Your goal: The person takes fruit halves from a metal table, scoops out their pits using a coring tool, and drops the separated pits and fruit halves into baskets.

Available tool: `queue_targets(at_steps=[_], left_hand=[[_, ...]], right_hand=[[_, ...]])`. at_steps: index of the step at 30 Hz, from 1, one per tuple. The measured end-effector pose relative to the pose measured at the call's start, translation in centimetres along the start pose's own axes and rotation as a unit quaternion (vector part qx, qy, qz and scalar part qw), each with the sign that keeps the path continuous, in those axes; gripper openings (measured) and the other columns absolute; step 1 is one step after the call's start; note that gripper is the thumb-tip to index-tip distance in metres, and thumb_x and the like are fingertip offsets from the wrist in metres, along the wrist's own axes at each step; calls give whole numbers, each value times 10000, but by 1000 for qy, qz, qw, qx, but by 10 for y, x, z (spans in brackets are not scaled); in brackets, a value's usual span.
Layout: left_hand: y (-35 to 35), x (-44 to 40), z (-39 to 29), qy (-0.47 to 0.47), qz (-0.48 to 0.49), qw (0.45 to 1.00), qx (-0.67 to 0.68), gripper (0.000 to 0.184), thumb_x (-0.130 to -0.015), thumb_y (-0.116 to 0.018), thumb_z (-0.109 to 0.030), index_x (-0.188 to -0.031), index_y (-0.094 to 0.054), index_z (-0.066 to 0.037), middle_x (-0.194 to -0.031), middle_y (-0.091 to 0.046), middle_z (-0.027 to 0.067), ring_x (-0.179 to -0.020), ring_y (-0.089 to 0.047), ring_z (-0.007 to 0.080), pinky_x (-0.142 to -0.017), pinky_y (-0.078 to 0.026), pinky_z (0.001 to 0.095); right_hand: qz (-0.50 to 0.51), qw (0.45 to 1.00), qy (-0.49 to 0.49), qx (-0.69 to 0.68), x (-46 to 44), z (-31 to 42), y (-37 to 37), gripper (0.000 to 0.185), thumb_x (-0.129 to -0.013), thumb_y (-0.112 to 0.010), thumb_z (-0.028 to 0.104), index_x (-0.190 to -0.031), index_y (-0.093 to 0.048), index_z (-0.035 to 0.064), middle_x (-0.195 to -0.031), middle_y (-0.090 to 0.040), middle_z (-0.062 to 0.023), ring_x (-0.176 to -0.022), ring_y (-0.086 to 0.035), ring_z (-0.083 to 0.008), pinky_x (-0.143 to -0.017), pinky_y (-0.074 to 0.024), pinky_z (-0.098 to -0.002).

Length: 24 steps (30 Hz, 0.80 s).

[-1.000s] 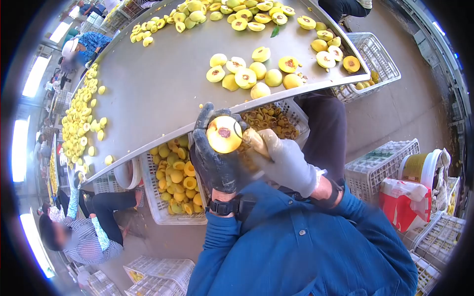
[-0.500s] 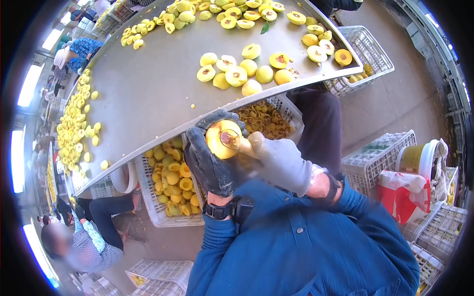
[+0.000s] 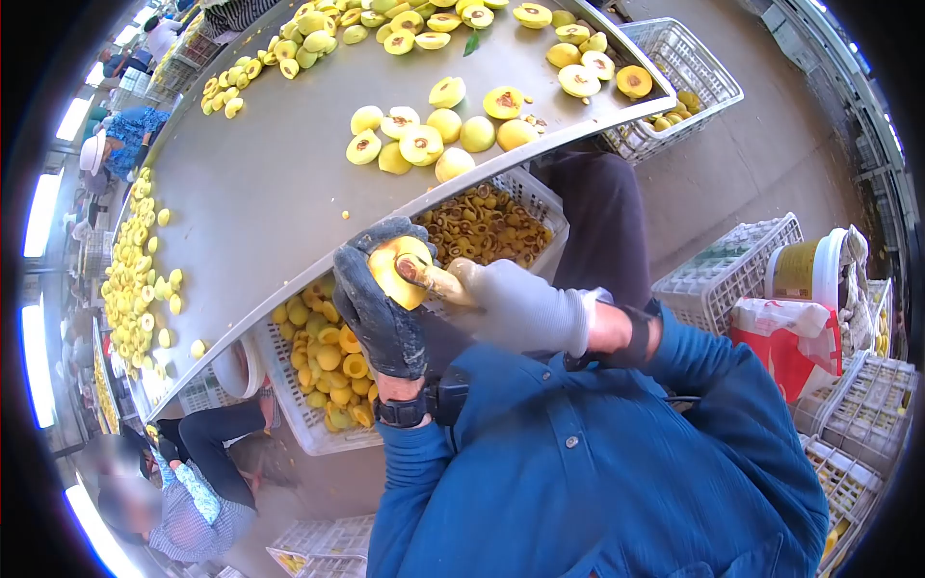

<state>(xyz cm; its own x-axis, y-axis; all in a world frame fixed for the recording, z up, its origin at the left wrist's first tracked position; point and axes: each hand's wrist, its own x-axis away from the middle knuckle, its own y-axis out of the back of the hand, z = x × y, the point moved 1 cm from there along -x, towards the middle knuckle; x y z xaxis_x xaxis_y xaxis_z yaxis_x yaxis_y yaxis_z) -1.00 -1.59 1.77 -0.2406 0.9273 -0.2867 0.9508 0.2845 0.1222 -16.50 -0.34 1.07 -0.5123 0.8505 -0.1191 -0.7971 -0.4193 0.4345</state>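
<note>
In a dark, stained glove, my left hand [image 3: 379,332] is cupped around a yellow peach half [image 3: 387,281], cut face up. My right hand [image 3: 528,310], in a pale grey glove, grips the handle of a pitting tool [image 3: 445,285]. The tool's tip is at the middle of the cut face, against the brown pit area; exactly how deep it sits I cannot tell. Below my left hand, a white crate [image 3: 323,443] holds many peach halves. Beyond both hands, another crate [image 3: 561,214] is filled with brownish ring-shaped scraps [image 3: 482,226].
A metal table [image 3: 260,193] carries cut peaches [image 3: 421,144] near its edge and more piles farther off. White crates [image 3: 723,279], a bucket [image 3: 819,270] and a red bag [image 3: 771,347] stand at right. A seated person [image 3: 198,511] is at lower left.
The tool's tip has tilted and pressed further into the middle of the peach half, my right hand turning with it. The whole view has shifted slightly, moving the table leftward in the picture.
</note>
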Motion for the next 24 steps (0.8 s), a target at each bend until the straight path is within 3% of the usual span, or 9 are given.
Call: queue_targets(at_steps=[2,5,8,11,12,14,18,22,24], left_hand=[[4,-3,-1,56,41,997,31,561,-1045,-289,-431,-1028,-618,23,-888,-672,148,-743,-637,204,-742,-539,318],[7,-10,-7,170,124,972,102,609,-1044,-267,-464,-1021,-635,20,-884,-678,140,-756,-643,196,-764,-538,312],[10,-15,2,218,174,951,133,687,-1017,-278,-557,-1101,-619,33,-920,-677,135,-830,-654,204,-804,-545,330],[-19,0,-7,134,-40,969,203,691,-997,-322,-586,-1168,-577,33,-978,-666,141,-857,-653,225,-806,-555,342],[-12,5,2,34,-27,997,58,660,-994,-357,-571,-1198,-546,28,-1030,-654,148,-836,-656,242,-766,-571,347],[-7,18,0,66,-43,992,94,630,-1003,-352,-545,-1175,-558,26,-1008,-659,147,-816,-656,238,-729,-575,340],[4,16,9,12,17,999,50,525,-1038,-355,-420,-1070,-619,33,-929,-669,136,-788,-650,210,-717,-552,327],[7,4,1,-17,70,997,13,506,-1047,-351,-401,-1033,-623,26,-893,-675,133,-754,-648,203,-712,-549,323],[8,3,2,-7,67,998,-5,510,-1047,-351,-409,-1027,-621,24,-884,-676,132,-741,-648,203,-708,-552,322]], right_hand=[[31,988,0,-149,-2,-10,-5,195,-884,-624,176,-941,-523,18,-652,-607,-191,-606,-624,-388,-531,-480,-474],[27,997,14,71,2,-11,0,196,-889,-623,182,-926,-544,7,-659,-609,-203,-609,-627,-390,-537,-480,-475],[35,998,-3,51,2,-13,2,215,-884,-632,191,-929,-544,0,-653,-607,-207,-598,-623,-393,-535,-475,-482],[-27,998,-12,48,1,-16,-5,212,-844,-660,179,-946,-583,10,-724,-641,-198,-631,-656,-354,-567,-505,-412],[1,997,-37,-69,3,-15,-8,219,-851,-649,177,-958,-580,-1,-726,-633,-213,-654,-651,-367,-584,-503,-419],[63,947,-88,-303,11,-9,-17,235,-864,-627,172,-980,-572,-24,-732,-617,-243,-699,-641,-394,-620,-501,-434],[102,984,-100,-111,12,-5,-1,261,-842,-638,162,-1013,-584,-28,-818,-646,-215,-750,-654,-339,-690,-501,-392],[77,981,-48,-170,10,-17,-8,250,-832,-656,183,-970,-581,-10,-752,-633,-240,-734,-650,-406,-633,-504,-437],[84,994,-63,-43,6,-4,4,224,-835,-648,187,-939,-579,1,-718,-635,-223,-701,-652,-403,-615,-504,-445]])
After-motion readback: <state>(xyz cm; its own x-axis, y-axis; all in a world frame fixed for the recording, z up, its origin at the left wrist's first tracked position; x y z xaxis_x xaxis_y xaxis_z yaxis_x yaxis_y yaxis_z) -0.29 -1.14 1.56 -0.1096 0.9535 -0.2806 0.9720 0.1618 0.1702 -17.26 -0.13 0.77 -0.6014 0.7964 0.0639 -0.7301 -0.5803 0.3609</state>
